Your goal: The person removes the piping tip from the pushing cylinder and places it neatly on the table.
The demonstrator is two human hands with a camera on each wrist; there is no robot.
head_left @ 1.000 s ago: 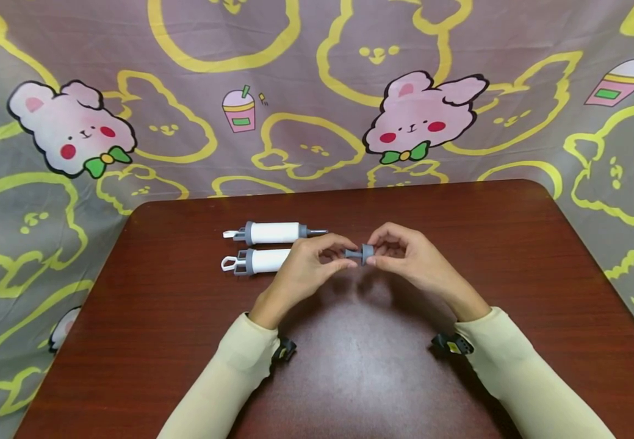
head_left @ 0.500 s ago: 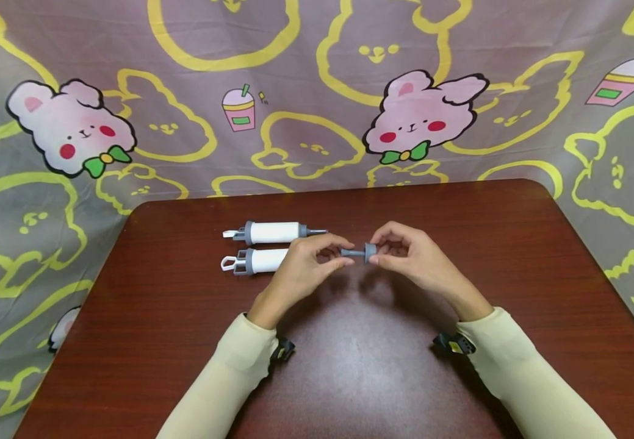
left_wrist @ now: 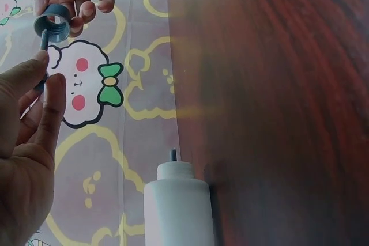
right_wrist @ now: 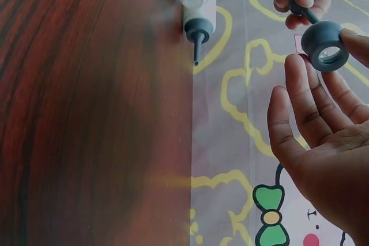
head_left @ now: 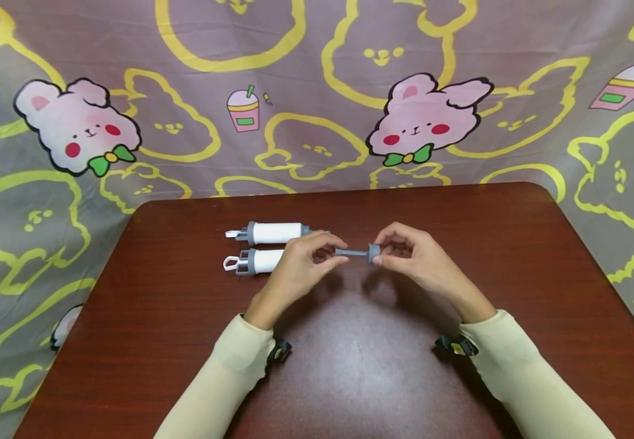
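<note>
Above the table, my left hand (head_left: pixel 308 259) pinches the wide end of a slim grey nozzle (head_left: pixel 356 252) between thumb and fingers. My right hand (head_left: pixel 418 256) pinches a grey ring cap (head_left: pixel 374 253) by its rim. The nozzle's thin tip points right and reaches the cap; whether it sits inside is hard to tell. Threads show inside the cap (left_wrist: pixel 53 22) in the left wrist view. Beyond the left hand lie two white syringe-like tubes with grey collars and white pull handles. The far tube (head_left: pixel 277 233) has a grey nozzle; the near tube (head_left: pixel 267 261) shows a threaded neck (left_wrist: pixel 176 170).
The brown table (head_left: pixel 514 256) has rounded back corners. A patterned cloth (head_left: pixel 317 91) with bunnies and yellow outlines hangs behind and on both sides. Dark camera straps (head_left: pixel 454 346) sit at both wrists.
The hands have drawn slightly apart, the left moving a little left. More of the nozzle's thin stem now shows between fingers and cap. The tubes stay put; the head view has shifted slightly.
</note>
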